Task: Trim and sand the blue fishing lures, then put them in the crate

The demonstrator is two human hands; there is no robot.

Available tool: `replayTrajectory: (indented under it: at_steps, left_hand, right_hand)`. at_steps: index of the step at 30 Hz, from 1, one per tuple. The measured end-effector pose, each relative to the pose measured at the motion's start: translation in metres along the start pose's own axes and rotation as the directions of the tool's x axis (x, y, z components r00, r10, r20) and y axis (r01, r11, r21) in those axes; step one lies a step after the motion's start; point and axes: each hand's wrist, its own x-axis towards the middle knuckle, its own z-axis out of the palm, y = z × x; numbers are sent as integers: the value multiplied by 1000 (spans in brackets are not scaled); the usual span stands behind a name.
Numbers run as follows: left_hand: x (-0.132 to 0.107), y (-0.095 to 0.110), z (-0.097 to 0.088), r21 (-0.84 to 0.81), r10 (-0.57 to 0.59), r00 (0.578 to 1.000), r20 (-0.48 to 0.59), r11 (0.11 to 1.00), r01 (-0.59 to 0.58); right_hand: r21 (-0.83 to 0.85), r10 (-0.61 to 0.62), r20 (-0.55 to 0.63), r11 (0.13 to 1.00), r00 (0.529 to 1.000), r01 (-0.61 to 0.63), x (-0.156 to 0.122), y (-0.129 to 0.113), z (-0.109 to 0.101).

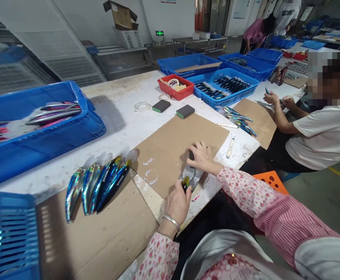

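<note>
My left hand (178,204), with a silver bangle at the wrist, is closed around a fishing lure (185,182). The lure's yellow-and-dark end and clear lip stick out past the fingers, while its body is mostly hidden in the palm. Just beyond it, my right hand (201,157) curls over a dark sanding block (191,155), close to the clear lip; whether the two touch I cannot tell. Both hands are over the near edge of a cardboard sheet (170,147). To the left, several blue shiny lures (89,190) with clear lips lie side by side on another cardboard piece (108,233).
Two sanding sponges (185,111) and a tape roll (142,106) lie beyond the cardboard. A red basket (177,93) and blue crates (234,97) stand farther back. Blue bins (41,144) flank the left. A co-worker (324,132) sits at right; a marked stick (230,147) lies between.
</note>
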Motion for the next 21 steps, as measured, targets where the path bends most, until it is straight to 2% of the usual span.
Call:
replayTrajectory:
  at_steps: [2,6,10,14,15,17,19,21]
  left_hand:
    - [0,-1,2,-6,2,1000,-4,1000,-2]
    - [1,-3,3,-1,1,1000,6,1000,-1]
    - [0,-3,0,-17,3,1000,-2,1000,-3]
    - [0,-1,-3,13,-17,1000,23,1000,17]
    - [0,-1,-2,20,-26,999,19,999,26]
    - [0,-2,-1,28,-43,999,8,999,43]
    - [1,-3,1,52,-55,999,0,997,54]
    - [2,-5,2,75,-58,998,-27,995,59]
  right_hand:
    - [-8,-21,-14,1000,1000,21,0,0,-1]
    - [60,-76,49,996,996,73,0,0,-3]
    - [21,-20,-37,1000,999,20,0,0,-2]
    - [157,-77,15,985,997,74,-3,3,6]
    - [181,-41,13,983,999,38,-1,7,7]
    - [206,125,-42,972,991,-114,7,16,7]
    - [238,285,-101,937,953,-255,18,30,1]
    - [247,298,-90,931,950,-268,24,45,-8]
